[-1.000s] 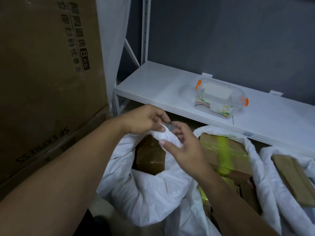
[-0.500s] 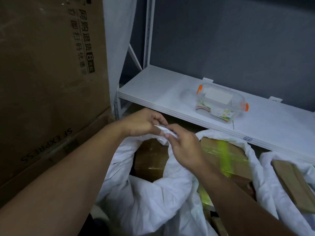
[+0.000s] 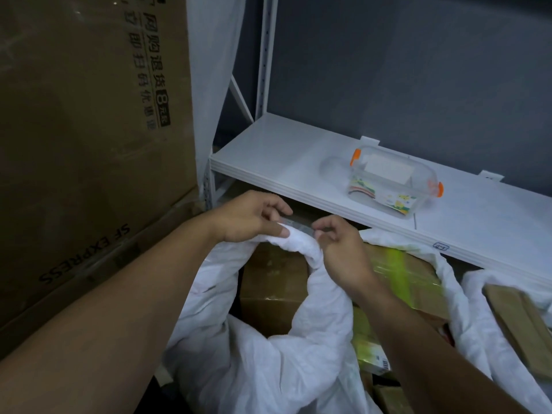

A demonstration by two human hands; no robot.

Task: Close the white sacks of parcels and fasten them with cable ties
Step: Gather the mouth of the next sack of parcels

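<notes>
A white sack (image 3: 268, 363) stands open in front of me, with brown cardboard parcels (image 3: 274, 282) showing inside. Its bunched rim rises between my hands. My left hand (image 3: 254, 218) grips that bunched fabric, thumb pressed on top. A thin pale cable tie (image 3: 298, 226) runs level across the top of the bunch. My right hand (image 3: 340, 249) pinches the tie's right end with curled fingers. A second white sack (image 3: 490, 318) with a parcel in it sits at the right edge.
A tall brown SF Express carton (image 3: 89, 144) fills the left side. A white metal shelf (image 3: 298, 162) runs behind the sacks and carries a clear plastic box (image 3: 394, 183) with orange clips. A green-taped parcel (image 3: 400, 273) lies under the shelf edge.
My hands have drawn apart along the bunched rim: the right one moved right, and the cable tie now stretches between them. The view has shifted slightly.
</notes>
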